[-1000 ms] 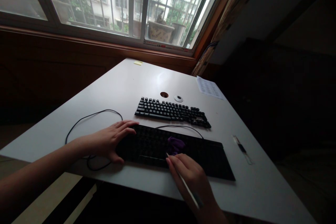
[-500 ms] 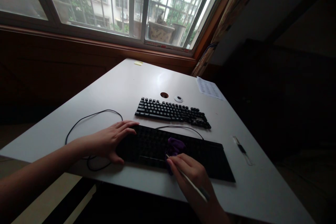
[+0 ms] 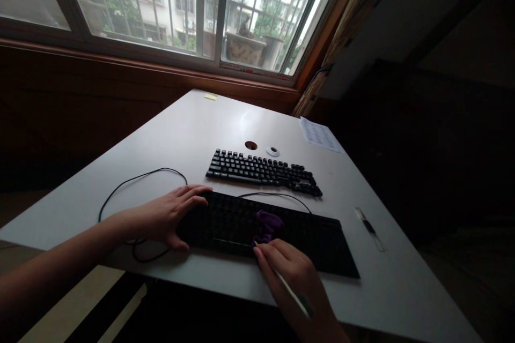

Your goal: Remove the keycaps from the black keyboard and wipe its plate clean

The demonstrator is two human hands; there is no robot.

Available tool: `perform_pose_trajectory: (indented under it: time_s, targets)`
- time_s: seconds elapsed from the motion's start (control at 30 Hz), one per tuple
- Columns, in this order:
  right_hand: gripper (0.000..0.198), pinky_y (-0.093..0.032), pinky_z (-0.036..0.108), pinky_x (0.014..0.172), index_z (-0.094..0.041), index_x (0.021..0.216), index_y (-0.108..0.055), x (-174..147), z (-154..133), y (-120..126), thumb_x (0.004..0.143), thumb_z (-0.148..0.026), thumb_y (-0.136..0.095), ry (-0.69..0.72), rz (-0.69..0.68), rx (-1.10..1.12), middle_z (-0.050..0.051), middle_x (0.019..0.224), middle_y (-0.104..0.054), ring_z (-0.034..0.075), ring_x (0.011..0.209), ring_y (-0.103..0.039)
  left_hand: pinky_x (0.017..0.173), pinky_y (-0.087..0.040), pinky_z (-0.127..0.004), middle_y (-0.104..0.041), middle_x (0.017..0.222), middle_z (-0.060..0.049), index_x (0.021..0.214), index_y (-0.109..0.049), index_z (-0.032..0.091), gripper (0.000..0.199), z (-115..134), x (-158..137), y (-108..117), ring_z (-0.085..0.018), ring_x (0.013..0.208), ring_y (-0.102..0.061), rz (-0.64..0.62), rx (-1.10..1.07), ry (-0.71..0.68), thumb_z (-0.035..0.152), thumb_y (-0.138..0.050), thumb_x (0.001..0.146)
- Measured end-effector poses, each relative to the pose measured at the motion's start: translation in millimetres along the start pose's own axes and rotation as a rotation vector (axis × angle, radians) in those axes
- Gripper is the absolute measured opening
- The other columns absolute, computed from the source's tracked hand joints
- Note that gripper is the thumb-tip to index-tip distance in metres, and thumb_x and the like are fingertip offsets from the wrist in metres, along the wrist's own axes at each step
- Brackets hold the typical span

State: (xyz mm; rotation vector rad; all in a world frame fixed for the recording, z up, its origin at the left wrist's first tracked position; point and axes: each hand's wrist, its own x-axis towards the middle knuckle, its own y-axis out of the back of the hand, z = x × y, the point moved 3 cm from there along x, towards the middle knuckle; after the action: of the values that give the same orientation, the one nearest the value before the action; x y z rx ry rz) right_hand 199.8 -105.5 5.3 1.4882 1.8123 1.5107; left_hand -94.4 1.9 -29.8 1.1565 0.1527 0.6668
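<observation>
A black keyboard base (image 3: 322, 238) with its keycaps off lies near the front of the desk. My left hand (image 3: 171, 217) spans its left end, thumb at the near edge and fingers at the far edge, gripping it. In my right hand (image 3: 295, 273) is a thin pale stick (image 3: 290, 290), slanting down to the base like a pen. A bunched purple cloth (image 3: 269, 225) lies on the base at the stick's tip; whether the stick is wrapped in it I cannot tell. Behind the base, black keycaps (image 3: 261, 171) sit in keyboard order.
A black cable (image 3: 139, 177) loops at the left and runs behind the base. A small tool with wire loops (image 3: 369, 228) lies right. Farther back are a round desk hole (image 3: 251, 146), its white ring cover (image 3: 272, 151), a printed sheet (image 3: 321, 135) and a yellow note (image 3: 210, 96).
My right hand and the stick have shifted slightly downward toward me, the tip now near the base's front edge. My left hand keeps its hold.
</observation>
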Motion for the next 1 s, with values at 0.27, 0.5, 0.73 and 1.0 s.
perform_pose_trajectory:
  time_s: [0.27,0.5,0.73,1.0]
  targets:
    - [0.023,-0.047,0.029,0.069,-0.022,0.088,-0.068,2.3,8.9,2.5,0.104,-0.020,-0.051,-0.056,-0.016,0.131,0.002,0.081,-0.066,0.016,0.073,-0.065,0.113,-0.041,-0.063,-0.030,0.160,-0.021,0.140,-0.042,0.020,0.097,0.5,0.0,-0.1,-0.046,0.143,-0.034,-0.008,0.018,-0.002,0.044,-0.092,0.060]
    - [0.023,-0.048,0.027,0.069,-0.024,0.090,-0.071,1.6,13.8,8.7,0.103,-0.021,-0.052,-0.098,-0.017,0.226,0.000,0.081,-0.067,0.015,0.073,-0.066,0.113,-0.041,-0.063,-0.030,0.161,-0.021,0.140,-0.042,0.020,0.098,-1.8,-0.9,-2.1,-0.046,0.143,-0.034,0.003,-0.001,-0.010,0.045,-0.092,0.060]
    - [0.019,-0.050,0.026,0.069,-0.022,0.094,-0.073,1.1,18.0,20.4,0.101,-0.021,-0.056,-0.095,0.112,0.197,0.001,0.082,-0.070,0.015,0.073,-0.068,0.112,-0.042,-0.064,-0.030,0.160,-0.021,0.139,-0.043,0.020,0.098,-2.4,-2.1,-2.2,-0.047,0.142,-0.034,-0.008,0.017,0.006,0.046,-0.093,0.058]
    - [0.022,-0.051,0.027,0.069,-0.023,0.089,-0.073,1.3,16.5,10.0,0.102,-0.024,-0.055,-0.109,-0.016,0.273,0.001,0.082,-0.069,0.015,0.073,-0.068,0.112,-0.043,-0.064,-0.032,0.160,-0.020,0.139,-0.045,0.021,0.097,0.0,-0.5,0.2,-0.046,0.142,-0.035,0.017,-0.011,-0.008,0.044,-0.093,0.058]
